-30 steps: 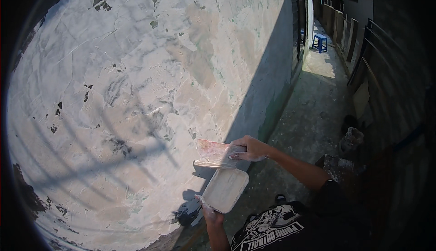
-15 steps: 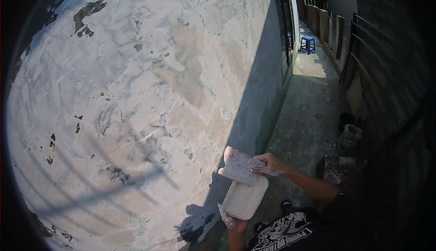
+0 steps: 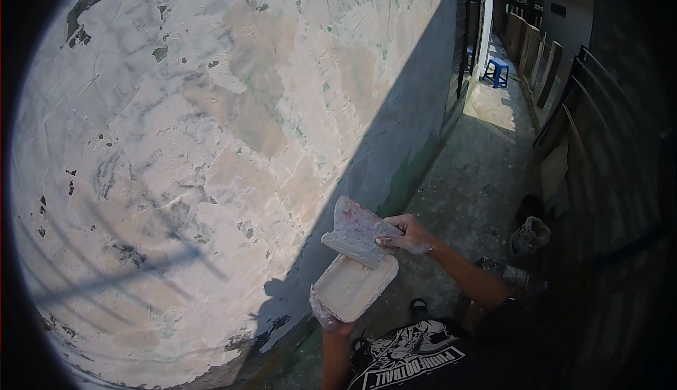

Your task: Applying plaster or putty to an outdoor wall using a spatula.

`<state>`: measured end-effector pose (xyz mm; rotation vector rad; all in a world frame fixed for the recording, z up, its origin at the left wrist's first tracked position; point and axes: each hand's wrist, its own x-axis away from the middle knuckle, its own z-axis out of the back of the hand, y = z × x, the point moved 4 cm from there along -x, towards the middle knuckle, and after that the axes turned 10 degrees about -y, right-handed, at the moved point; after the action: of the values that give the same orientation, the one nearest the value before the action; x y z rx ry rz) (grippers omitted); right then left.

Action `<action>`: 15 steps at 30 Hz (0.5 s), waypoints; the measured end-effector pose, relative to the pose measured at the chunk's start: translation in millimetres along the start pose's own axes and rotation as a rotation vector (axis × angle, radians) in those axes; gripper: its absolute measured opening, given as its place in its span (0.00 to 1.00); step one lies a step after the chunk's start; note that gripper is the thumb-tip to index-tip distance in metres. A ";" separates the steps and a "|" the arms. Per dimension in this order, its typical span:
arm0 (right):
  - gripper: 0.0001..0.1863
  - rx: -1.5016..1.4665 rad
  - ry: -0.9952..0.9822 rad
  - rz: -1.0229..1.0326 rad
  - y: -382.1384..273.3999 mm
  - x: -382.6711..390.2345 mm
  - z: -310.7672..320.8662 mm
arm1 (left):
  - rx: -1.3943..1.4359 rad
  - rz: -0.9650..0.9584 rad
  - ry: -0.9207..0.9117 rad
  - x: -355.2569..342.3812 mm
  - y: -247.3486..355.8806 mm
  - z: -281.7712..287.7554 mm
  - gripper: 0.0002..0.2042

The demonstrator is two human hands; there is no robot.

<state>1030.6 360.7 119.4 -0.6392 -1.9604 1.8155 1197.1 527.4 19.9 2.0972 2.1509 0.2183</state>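
Note:
My right hand (image 3: 407,235) grips a wide, flat spreading blade (image 3: 356,224), coated with pale paste and stained pinkish, and holds it tilted over the upper end of a shallow rectangular tray (image 3: 352,291). My left hand (image 3: 328,319), smeared white, holds that tray by its lower left side; a layer of creamy white paste covers the tray's inside. Both are low beside a rough plastered wall (image 3: 176,122) with white, beige and green patches and dark bare spots. A diagonal shadow falls across the wall's right part.
A narrow concrete walkway (image 3: 479,150) runs along the wall to a blue plastic stool (image 3: 497,69). On its right are a fence (image 3: 529,44), leaning metal rods (image 3: 571,94), a plaster-spattered bucket (image 3: 529,238) and a spattered block-like object (image 3: 504,273) behind my arm.
The blade has tilted from nearly level to slanting, its left end raised, over the tray. Both hands shifted right and down, then back up and left in the view as the camera moved.

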 end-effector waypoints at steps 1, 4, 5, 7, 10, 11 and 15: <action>0.13 0.099 -0.017 0.023 -11.3 -0.5 7.8 | 0.013 -0.022 -0.018 -10.0 -4.5 -2.0 0.34; 0.13 0.254 -0.053 0.069 -32.9 2.7 42.4 | -0.012 -0.045 -0.050 -42.9 -24.6 -21.4 0.34; 0.13 0.317 -0.053 0.110 -39.7 3.9 53.9 | -0.060 -0.029 -0.084 -54.6 -31.1 -30.4 0.34; 0.13 0.456 -0.087 0.113 -53.8 7.1 75.7 | -0.040 -0.041 -0.031 -76.5 -44.8 -41.4 0.34; 0.12 0.702 -0.157 0.208 -69.9 11.1 98.9 | -0.047 -0.082 0.032 -101.3 -67.1 -40.5 0.34; 0.11 0.804 -0.189 0.290 -74.2 12.8 103.9 | -0.073 -0.107 0.050 -107.8 -74.6 -39.7 0.34; 0.10 1.041 -0.338 0.415 -74.6 20.2 118.9 | -0.092 -0.138 0.047 -125.1 -105.3 -49.5 0.34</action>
<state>941.5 270.9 183.4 -0.3918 -0.7719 2.9433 1087.6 399.2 47.1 1.9044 2.2549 0.3477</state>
